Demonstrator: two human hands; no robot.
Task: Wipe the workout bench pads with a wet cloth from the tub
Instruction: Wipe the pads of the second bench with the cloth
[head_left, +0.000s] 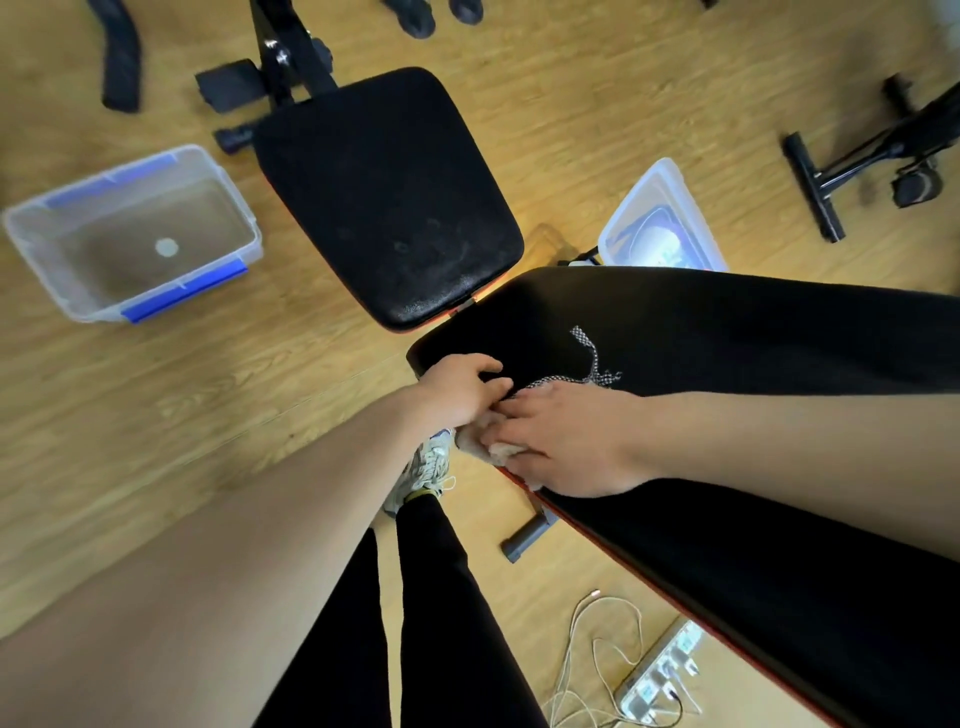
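one checkered logo (597, 364) on pad (727, 332), cloth (501, 451) under right hand (566, 441)

Readable text: I find none anywhere in my view.
Back pad (727, 338): a white checkered emblem (592, 358), a shape only, without letters.
Clear container (623, 244) beyond the bench: blue print inside, too blurred to read.

Your left forearm (260, 545) and right forearm (779, 431) are bare. You wear black trousers (452, 613) and a white-and-grey laced trainer (428, 467); yellowish sock edge at ankle.
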